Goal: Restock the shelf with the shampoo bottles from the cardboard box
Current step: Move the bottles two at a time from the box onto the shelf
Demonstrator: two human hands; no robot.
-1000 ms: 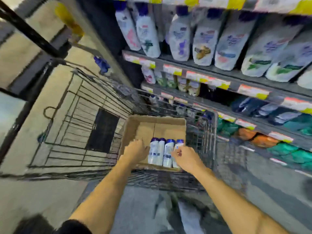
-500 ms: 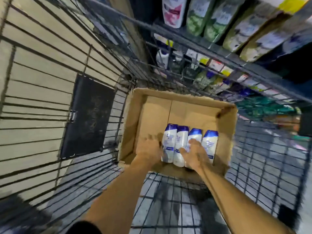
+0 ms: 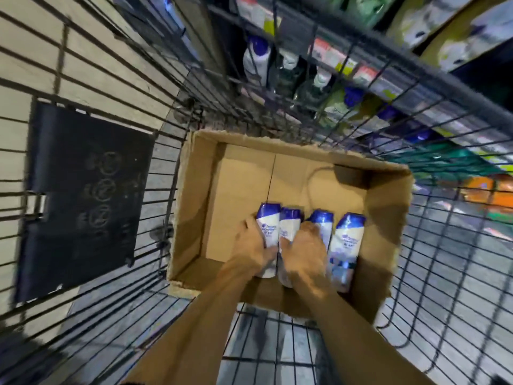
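An open cardboard box (image 3: 191, 207) sits inside a wire shopping cart. Several white shampoo bottles with blue caps lie side by side at its near end. My left hand (image 3: 254, 247) is wrapped around the leftmost bottle (image 3: 268, 225). My right hand (image 3: 304, 247) grips the bottles beside it, the second bottle (image 3: 289, 226) and the third bottle (image 3: 323, 222); exactly which it holds is hard to tell. The rightmost bottle (image 3: 345, 243) lies untouched. The rest of the box floor is bare. The shelf (image 3: 361, 70) with more bottles runs along the top right beyond the cart.
The black wire cart (image 3: 155, 168) walls surround the box on all sides. A dark fold-down seat panel (image 3: 83, 195) hangs on the cart's left wall. Shelf rows hold green, white and orange products (image 3: 488, 190) behind the mesh at right. Tiled floor shows through the cart.
My head has dropped closer over the box, so the shelf has slid up out of view. Both hands went from hovering over the bottles to closing around them.
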